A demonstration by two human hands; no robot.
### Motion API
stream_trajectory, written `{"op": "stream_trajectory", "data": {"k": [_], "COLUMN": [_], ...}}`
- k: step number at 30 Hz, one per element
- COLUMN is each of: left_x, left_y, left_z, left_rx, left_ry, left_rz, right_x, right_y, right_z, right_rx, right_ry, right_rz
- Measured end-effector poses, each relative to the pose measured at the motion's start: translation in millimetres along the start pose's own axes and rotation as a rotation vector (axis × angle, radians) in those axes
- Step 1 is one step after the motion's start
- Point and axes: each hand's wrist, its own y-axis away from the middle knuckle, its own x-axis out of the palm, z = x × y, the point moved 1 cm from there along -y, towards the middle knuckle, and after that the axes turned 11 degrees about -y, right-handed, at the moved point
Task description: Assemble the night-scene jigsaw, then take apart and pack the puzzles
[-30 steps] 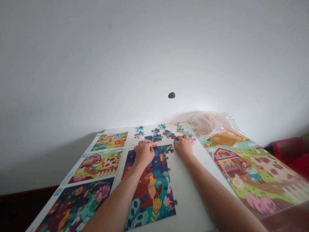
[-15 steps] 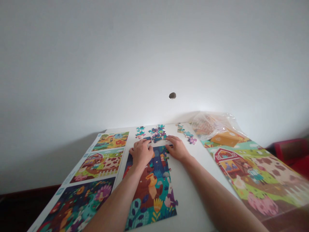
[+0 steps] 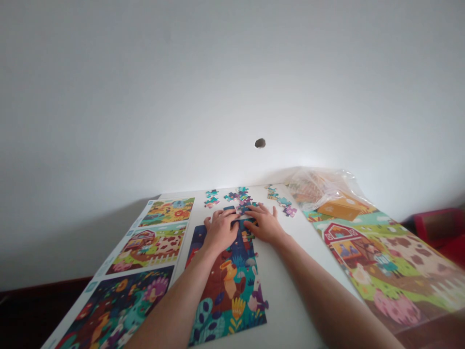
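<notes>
A partly joined jigsaw puzzle (image 3: 232,286) lies on the white table in front of me, showing a brown animal, a rabbit and plants. My left hand (image 3: 221,231) is over its far edge, fingers bent around a dark blue puzzle piece (image 3: 229,209) that shows just past the fingertips. Close by, my right hand (image 3: 266,224) rests at the far right corner of the puzzle with fingers spread, its fingertips near the left hand's. What lies under both sets of fingertips is hidden. Several loose pieces (image 3: 242,192) are scattered beyond my hands.
Left of the puzzle is a sheet of printed pictures (image 3: 150,249). More loose pieces (image 3: 284,201) lie right of the pile. A farm picture (image 3: 388,266) covers the right side, with an orange box (image 3: 337,209) and a clear plastic bag (image 3: 323,182) on it. A wall stands behind.
My left hand has shifted right, and the dark blue piece at its fingertips has moved right too. My right hand has come slightly left, so the fingertips are closer together.
</notes>
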Motion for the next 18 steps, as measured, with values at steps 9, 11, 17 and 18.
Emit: {"op": "stream_trajectory", "data": {"k": [9,11,17,18], "left_x": [4.0,3.2,1.7,1.6], "left_y": [-1.6,-1.5,-0.2,0.3], "left_z": [5.9,6.3,2.3,1.3], "left_rx": [-0.194,-0.203,-0.067,-0.027], "left_ry": [-0.078,-0.08,-0.061,-0.054], "left_rz": [-0.025,-0.015,0.005,0.009], "right_x": [-8.9,-10.7,-8.7,-7.8], "right_y": [0.2,1.9,1.5,0.9], "right_z": [-5.6,-8.7,-12.2,-12.3], "right_rx": [0.334,0.467,0.465,0.444], "right_ry": [0.121,0.157,0.134,0.124], "right_rz": [-0.437,-0.5,-0.391,-0.382]}}
